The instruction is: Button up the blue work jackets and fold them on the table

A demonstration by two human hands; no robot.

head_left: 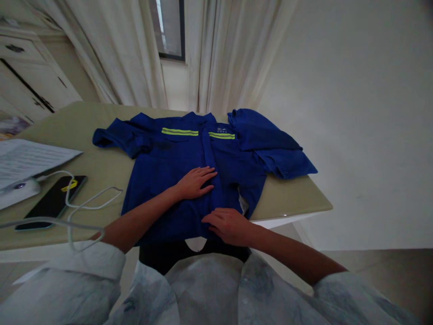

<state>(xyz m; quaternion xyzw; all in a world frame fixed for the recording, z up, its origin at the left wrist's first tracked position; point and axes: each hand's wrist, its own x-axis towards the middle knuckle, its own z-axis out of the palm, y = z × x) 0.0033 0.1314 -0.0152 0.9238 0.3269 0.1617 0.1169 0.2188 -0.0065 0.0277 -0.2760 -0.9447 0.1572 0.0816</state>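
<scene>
A blue work jacket [169, 164] with yellow-green reflective stripes across the chest lies front up on the table, its collar toward the window. My left hand [196, 183] rests flat on the jacket's front beside the button placket, fingers stretched out. Lower down, near the hem, my right hand [232, 225] has its fingers bent and pinched at the placket's edge. One sleeve [122, 137] lies bunched at the left. More blue cloth [270, 140] is folded at the right; whether it is the other sleeve or a separate garment, I cannot tell.
The table [287, 198] has its near edge against my body and its right corner close to the wall. On the left lie a black phone [50, 203], a white cable [91, 206], a white device [20, 192] and printed paper [30, 158]. Curtains [233, 54] hang behind.
</scene>
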